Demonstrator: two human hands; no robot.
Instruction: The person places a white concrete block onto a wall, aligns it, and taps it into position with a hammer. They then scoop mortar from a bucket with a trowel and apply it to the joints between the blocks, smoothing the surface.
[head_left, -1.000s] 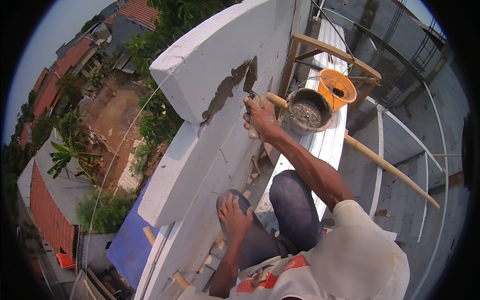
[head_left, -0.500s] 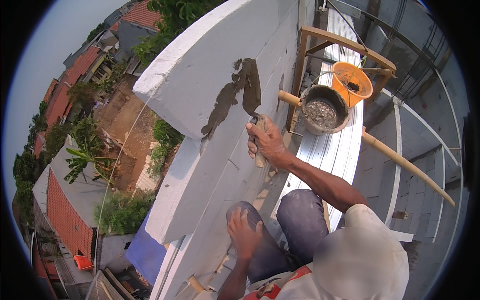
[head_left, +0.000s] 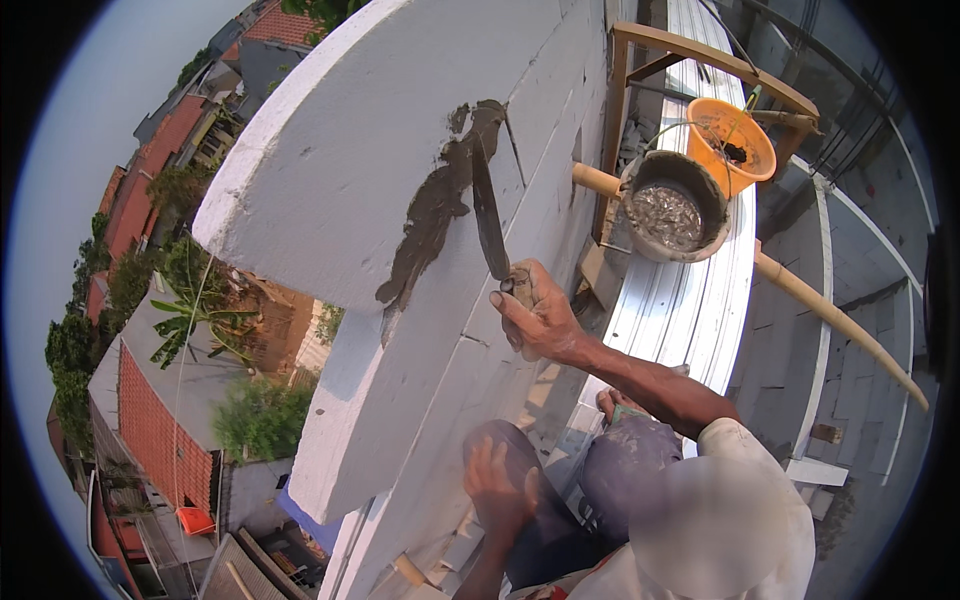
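My right hand [head_left: 540,318] is closed round the handle of a trowel. The trowel's blade [head_left: 487,215], coated in mortar, points up the wall and is seen nearly edge-on, its tip against the wall face. Grey wet mortar [head_left: 428,235] forms a ragged diagonal patch on the white block wall [head_left: 330,170], running down to the lower edge of the curved top piece. My left hand [head_left: 500,488] rests on my bent knee with its fingers apart, holding nothing.
Right of the wall, a black bucket of mortar [head_left: 672,210] and an orange bucket [head_left: 735,145] stand on ribbed metal sheeting [head_left: 690,310]. A wooden frame [head_left: 720,60] and bamboo poles [head_left: 840,320] are close by. Beyond the wall's left edge is a drop to tiled roofs [head_left: 150,430].
The trowel blade has turned from showing its broad face to nearly edge-on. Mortar on the wall looks fuller and smoother. My left hand stays on the knee; the whole view has shifted slightly.
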